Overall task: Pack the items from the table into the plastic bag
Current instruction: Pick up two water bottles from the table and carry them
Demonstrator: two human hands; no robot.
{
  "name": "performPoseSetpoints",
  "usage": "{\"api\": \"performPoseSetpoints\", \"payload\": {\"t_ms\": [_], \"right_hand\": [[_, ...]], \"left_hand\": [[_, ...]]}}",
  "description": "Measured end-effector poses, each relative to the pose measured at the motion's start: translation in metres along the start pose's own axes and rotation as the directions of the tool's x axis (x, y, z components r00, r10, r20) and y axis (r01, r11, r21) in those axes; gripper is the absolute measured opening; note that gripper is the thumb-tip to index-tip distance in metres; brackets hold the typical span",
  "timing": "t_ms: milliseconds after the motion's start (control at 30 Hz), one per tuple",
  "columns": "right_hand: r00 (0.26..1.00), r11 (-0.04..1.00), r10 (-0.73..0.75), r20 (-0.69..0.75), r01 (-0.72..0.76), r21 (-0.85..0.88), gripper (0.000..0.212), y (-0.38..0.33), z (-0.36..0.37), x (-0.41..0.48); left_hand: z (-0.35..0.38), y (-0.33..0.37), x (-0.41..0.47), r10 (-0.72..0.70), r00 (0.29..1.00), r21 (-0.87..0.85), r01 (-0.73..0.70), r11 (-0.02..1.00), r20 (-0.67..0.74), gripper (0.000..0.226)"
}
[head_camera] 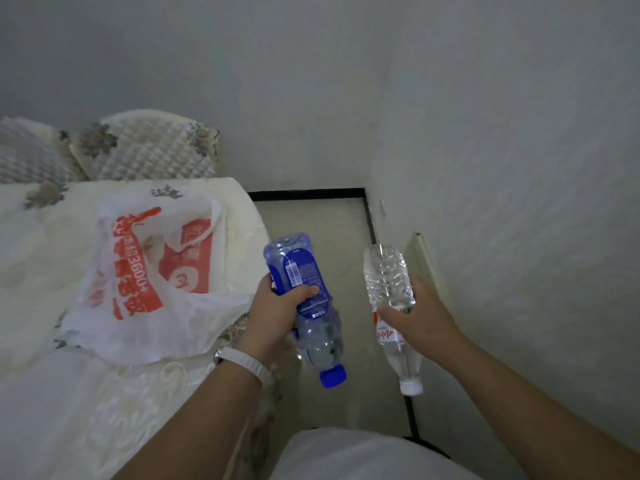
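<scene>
Blue-tinted bottle (304, 303), blue cap, tilted cap-down, held mid-air. Clear ribbed bottle (391, 306), white cap, red-white label, likewise cap-down. White plastic bag (145, 282), red print, crumpled on bed.

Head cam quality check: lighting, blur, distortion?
Head view: dim, flat light, bluish cast, no hard shadows; wide-angle bending along the floor's black border; blue bottle and clear bottle readable, label print soft; plastic bag slightly washed out.
</scene>
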State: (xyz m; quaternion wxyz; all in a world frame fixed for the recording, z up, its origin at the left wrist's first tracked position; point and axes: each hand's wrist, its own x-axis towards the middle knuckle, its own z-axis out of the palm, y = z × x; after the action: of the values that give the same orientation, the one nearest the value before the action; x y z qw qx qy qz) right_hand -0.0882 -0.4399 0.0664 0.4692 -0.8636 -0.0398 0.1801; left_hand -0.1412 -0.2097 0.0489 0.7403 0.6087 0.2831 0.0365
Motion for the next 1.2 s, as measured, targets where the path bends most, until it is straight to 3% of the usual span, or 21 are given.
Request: {"api": "performPoseSetpoints", "payload": {"t_ms": [167,333,467,800,1033,1200], "right_hand": [[0.987,0.998,-0.049,0.152,0.052,-0.019,0.043,-0.025,0.021,0.071],[0.945,0.989,-0.099,0.311,0.128,-0.074,0.04,-0.048,0.045,0.161],[0.878,0.969,-0.149,0.455,0.222,-0.111,0.042,-0.069,0.07,0.245],[0.573,0.88,-0.234,0.785,0.469,-0.079,0.047,-0.123,0.12,0.374],[0.319,0.746,-0.173,0.932,0.661,-0.087,0.052,-0.162,0.194,0.361],[0.184,0.671,-0.161,0.97,0.741,-0.029,0.072,-0.19,0.264,0.324]], "left_hand": [[-0.017,0.016,0.048,-0.026,0.988,-0.096,0.011,0.995,-0.153,0.054],[-0.028,0.021,0.103,-0.111,0.922,-0.228,0.025,0.973,-0.372,0.028],[-0.03,0.028,0.151,-0.167,0.84,-0.287,0.014,0.958,-0.516,0.022],[-0.056,0.047,0.207,-0.313,0.527,-0.334,0.058,0.941,-0.79,0.031],[-0.099,0.029,0.186,-0.406,0.296,-0.421,0.012,0.907,-0.865,0.028],[-0.126,0.012,0.166,-0.387,0.217,-0.395,0.008,0.919,-0.896,0.026]]}}
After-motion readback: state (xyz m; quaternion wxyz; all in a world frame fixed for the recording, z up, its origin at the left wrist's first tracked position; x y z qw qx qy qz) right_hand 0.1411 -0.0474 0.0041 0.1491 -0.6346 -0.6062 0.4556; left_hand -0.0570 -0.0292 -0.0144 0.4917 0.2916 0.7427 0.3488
